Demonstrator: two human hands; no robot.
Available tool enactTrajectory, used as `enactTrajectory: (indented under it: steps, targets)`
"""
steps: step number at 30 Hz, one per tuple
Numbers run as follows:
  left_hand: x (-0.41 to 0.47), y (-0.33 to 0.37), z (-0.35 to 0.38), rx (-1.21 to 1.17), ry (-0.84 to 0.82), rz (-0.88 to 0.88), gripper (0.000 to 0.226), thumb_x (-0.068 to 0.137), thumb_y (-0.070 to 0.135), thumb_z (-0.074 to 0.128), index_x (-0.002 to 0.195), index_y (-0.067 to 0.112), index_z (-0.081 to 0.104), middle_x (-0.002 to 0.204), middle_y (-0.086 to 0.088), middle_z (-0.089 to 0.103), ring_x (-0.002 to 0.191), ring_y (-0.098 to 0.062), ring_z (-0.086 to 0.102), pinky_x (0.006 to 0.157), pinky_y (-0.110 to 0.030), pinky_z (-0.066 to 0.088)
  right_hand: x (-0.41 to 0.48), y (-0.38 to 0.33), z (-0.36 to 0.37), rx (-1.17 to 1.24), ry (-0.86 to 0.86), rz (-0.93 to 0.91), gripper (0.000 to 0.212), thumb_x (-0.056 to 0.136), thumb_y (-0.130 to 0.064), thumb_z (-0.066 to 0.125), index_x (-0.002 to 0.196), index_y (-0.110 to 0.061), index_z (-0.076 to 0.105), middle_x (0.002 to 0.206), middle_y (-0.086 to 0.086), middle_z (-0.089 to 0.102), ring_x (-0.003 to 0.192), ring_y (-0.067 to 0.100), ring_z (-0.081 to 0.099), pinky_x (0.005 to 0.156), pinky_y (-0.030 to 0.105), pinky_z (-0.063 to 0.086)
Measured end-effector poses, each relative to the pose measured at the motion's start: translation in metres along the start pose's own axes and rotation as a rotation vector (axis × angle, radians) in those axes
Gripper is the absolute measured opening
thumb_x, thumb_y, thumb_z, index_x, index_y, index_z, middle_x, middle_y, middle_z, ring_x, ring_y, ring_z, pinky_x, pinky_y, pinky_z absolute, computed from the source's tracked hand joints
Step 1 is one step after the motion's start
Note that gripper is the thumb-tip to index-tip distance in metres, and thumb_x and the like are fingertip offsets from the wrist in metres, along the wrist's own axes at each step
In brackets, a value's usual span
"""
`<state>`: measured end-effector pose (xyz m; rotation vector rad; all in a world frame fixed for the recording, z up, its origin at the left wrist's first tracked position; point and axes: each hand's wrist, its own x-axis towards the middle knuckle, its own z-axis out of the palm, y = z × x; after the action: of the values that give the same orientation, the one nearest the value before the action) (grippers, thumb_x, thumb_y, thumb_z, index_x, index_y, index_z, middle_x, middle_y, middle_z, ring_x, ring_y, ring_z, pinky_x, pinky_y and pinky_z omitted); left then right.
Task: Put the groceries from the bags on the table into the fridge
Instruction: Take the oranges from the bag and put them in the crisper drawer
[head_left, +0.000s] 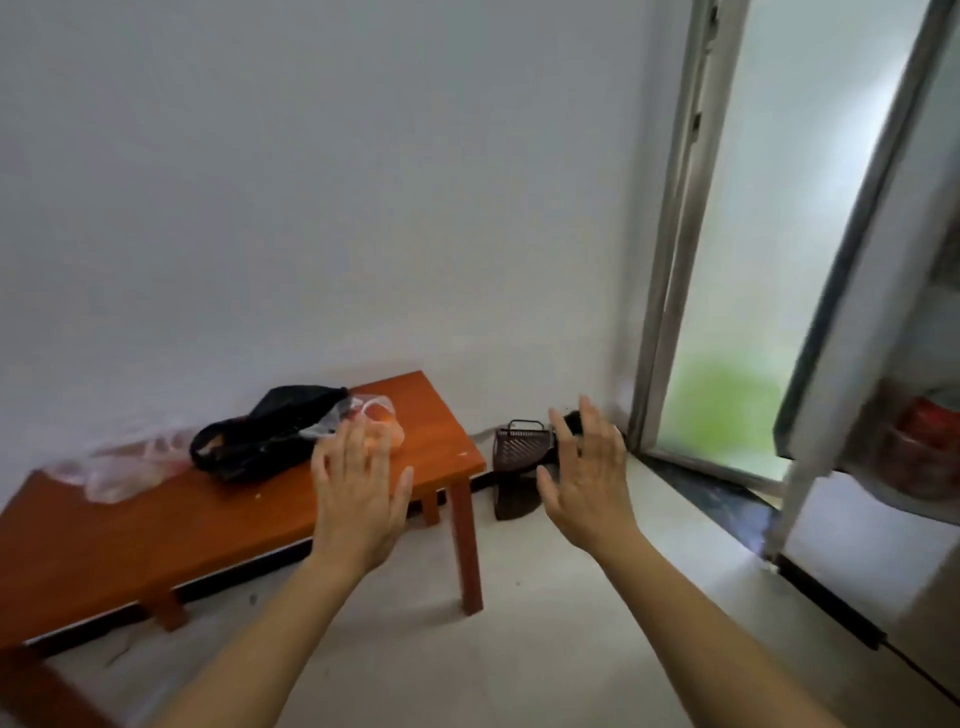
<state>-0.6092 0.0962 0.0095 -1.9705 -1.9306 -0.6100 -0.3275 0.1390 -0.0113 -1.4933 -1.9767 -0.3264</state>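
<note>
Both the left hand (358, 493) and the right hand (587, 483) are spread with fingers straight, holding nothing. The clear bag (382, 418) of orange fruit lies just past the left fingertips at 12 o'clock, on the surface (156, 530), with the black bag (265, 436) at 10 o'clock and a second thin bag (124, 465) farther off at 9. The fridge (924, 415) stands open at 3 o'clock. Best to gather the clear bag by its loose neck, cradle its bottom with the other hand so no fruit spills, then turn right
</note>
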Motion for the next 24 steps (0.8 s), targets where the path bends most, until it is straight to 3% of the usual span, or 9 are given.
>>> enactTrajectory:
  steps: [4,10,14,19,24]
  targets:
    - [0.010,-0.073,0.012,0.027,-0.081,-0.055,0.064,0.097,0.051,0.023,0.145,0.013,0.043,0.158,-0.018,0.028,0.146,-0.034,0.026,0.114,-0.061,0.025,0.033,-0.061,0.050,0.001,-0.092,-0.089,0.076,0.091,-0.042,0.058,0.155,-0.017,0.027,0.161,0.019,0.018,0.148,0.036,0.019,0.121,0.052,0.018]
    - [0.039,-0.140,0.058,0.007,-0.167,-0.145,0.070,0.096,0.056,0.015,0.148,0.017,0.039,0.162,-0.015,0.019,0.149,-0.030,0.019,0.117,-0.055,0.023,0.090,-0.099,0.128,0.060,-0.165,-0.111,0.072,0.090,-0.035,0.060,0.153,-0.013,0.031,0.158,0.021,0.028,0.141,0.038,0.035,0.112,0.052,0.036]
    - [0.084,-0.175,0.099,0.038,-0.211,-0.144,0.069,0.096,0.055,0.013,0.152,0.019,0.031,0.163,-0.014,0.014,0.151,-0.029,0.015,0.119,-0.053,0.020,0.136,-0.113,0.198,0.097,-0.260,-0.122,0.069,0.090,-0.032,0.057,0.151,-0.013,0.031,0.157,0.019,0.031,0.142,0.037,0.036,0.111,0.051,0.038]
    - [0.162,-0.210,0.150,-0.006,-0.277,-0.178,0.053,0.103,0.039,0.036,0.152,0.018,0.031,0.163,-0.012,0.014,0.151,-0.027,0.012,0.122,-0.048,0.017,0.214,-0.125,0.280,0.227,-0.367,-0.144,0.061,0.094,-0.025,0.053,0.151,-0.015,0.034,0.155,0.013,0.037,0.141,0.031,0.038,0.111,0.046,0.040]
    - [0.232,-0.244,0.195,-0.061,-0.307,-0.180,0.046,0.101,0.020,0.041,0.146,0.010,0.044,0.157,-0.013,0.033,0.146,-0.029,0.028,0.119,-0.043,0.025,0.310,-0.135,0.346,0.305,-0.421,-0.184,0.053,0.093,-0.010,0.050,0.146,-0.009,0.044,0.142,0.013,0.052,0.129,0.033,0.049,0.102,0.044,0.046]
